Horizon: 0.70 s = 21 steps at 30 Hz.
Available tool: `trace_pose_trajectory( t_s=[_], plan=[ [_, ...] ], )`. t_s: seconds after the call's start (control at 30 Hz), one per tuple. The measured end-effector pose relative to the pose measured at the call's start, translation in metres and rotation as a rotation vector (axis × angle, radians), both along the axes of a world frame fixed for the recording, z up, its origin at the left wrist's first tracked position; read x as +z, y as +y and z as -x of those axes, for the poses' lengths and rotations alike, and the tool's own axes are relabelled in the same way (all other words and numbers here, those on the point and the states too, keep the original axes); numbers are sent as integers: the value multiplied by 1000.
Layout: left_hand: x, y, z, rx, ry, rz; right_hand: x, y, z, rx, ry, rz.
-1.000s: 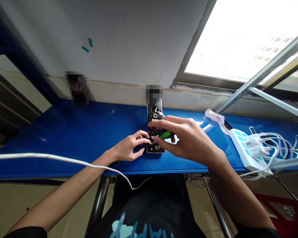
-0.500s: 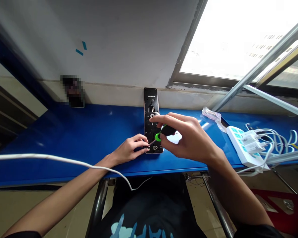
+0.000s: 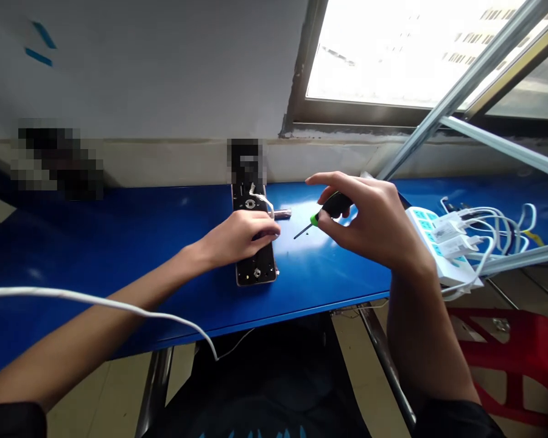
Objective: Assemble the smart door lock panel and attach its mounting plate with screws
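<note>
Right hand [image 3: 372, 218] grips 1 screwdriver [image 3: 315, 219] (green-collared); left hand [image 3: 243, 236] over black panel [image 3: 256, 264], cannot tell its grip.

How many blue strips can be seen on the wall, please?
2: the upper strip and, just below it, the lower strip, both on the wall at the picture's upper left. Neither is covered.

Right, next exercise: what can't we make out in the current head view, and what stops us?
All in the head view:
- Black panel: middle covered by the left hand; far end pixelated.
- Screwdriver: handle partly hidden by the right hand.
- Dark object, far left: pixelated.
- White cable: cut off by the left edge.
- Dark speck: too small to identify.
</note>
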<state>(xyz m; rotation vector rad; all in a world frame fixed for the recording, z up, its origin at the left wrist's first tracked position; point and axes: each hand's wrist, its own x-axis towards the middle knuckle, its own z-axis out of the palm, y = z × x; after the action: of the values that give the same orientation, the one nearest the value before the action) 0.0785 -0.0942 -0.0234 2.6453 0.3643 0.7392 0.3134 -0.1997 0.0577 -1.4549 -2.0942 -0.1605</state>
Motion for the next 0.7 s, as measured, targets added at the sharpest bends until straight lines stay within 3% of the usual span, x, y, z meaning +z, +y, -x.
trace_pose_trajectory(
  t_s=[0.2, 0.33, 0.5, 0.7],
  plan=[
    [4, 39, -84, -53, 358, -92, -15, 17, -43, -57, 41, 105],
    [-5, 46, -118, -68, 560, -51, -17, 17, -60, -51, 144, 162],
    [-13, 53, -127, -78, 619, -29, -21, 14, -79, -66, 197, 167],
    [-2, 70, -111, 57, 669, -30, -23, 19, -92, -49, 269, 205]
  ],
)
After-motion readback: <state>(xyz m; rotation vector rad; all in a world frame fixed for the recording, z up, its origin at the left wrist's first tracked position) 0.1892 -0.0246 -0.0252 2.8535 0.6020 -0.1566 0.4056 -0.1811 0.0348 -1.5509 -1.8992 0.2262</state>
